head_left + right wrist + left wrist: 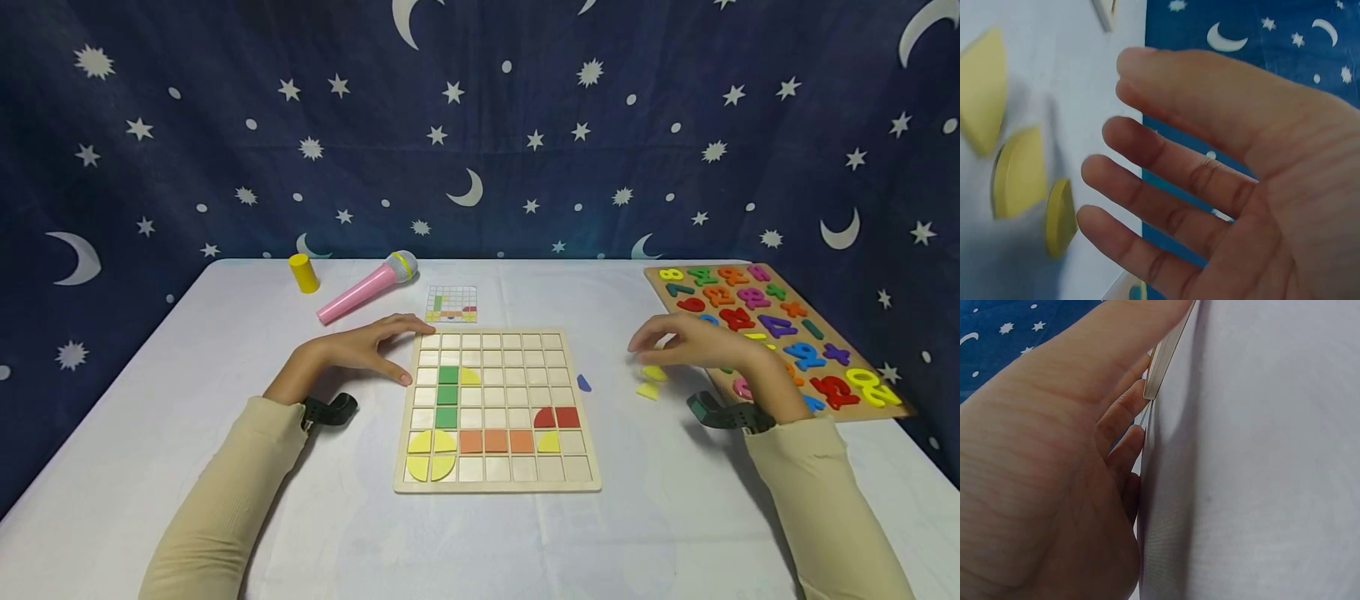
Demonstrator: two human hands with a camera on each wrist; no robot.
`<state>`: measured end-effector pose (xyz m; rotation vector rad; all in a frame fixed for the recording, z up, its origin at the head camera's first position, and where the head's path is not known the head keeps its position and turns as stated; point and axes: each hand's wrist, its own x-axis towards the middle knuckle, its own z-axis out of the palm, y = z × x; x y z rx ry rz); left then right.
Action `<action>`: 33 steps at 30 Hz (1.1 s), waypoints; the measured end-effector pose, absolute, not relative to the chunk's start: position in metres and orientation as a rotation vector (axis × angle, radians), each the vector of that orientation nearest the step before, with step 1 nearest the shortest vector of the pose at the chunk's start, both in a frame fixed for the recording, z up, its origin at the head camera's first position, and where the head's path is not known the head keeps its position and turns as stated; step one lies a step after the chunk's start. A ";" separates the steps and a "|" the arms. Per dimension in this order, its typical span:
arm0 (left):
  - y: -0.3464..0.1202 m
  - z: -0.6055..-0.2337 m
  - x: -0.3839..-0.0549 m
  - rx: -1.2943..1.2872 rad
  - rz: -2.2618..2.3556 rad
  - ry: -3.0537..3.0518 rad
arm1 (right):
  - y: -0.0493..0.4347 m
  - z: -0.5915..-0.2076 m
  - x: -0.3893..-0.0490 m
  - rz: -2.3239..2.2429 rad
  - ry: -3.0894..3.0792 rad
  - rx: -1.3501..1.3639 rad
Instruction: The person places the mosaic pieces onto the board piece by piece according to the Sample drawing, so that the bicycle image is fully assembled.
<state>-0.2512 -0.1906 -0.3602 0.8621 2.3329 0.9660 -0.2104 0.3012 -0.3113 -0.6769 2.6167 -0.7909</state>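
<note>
Left hand [360,346] rests flat against one grid board [497,479]; right hand [693,343], fingers apart, hovers over three yellow pieces [1019,178].

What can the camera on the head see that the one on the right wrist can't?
Only the head view shows the whole table: the wooden grid board with coloured tiles, the left hand resting at its edge, the pink toy microphone, the yellow cylinder and the number puzzle.

Only the right wrist view shows the right hand from its palm side, fingers relaxed and holding nothing.

Both show that hand hovering over the loose yellow pieces, and the starry cloth.
</note>
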 end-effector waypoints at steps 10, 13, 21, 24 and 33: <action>-0.191 -0.362 -0.254 0.855 0.962 2.335 | 0.320 -0.324 -0.218 -0.820 2.686 -0.604; -0.190 -0.362 -0.254 0.853 0.960 2.335 | 0.323 -0.325 -0.219 -0.802 2.720 -0.604; -0.190 -0.359 -0.252 0.856 0.968 2.328 | 0.321 -0.325 -0.220 -0.716 2.745 -0.510; -0.190 -0.359 -0.252 0.854 0.966 2.329 | 0.318 -0.326 -0.220 -0.709 2.743 -0.513; -0.190 -0.362 -0.253 0.844 0.965 2.327 | 0.303 -0.328 -0.221 -0.687 2.739 -0.568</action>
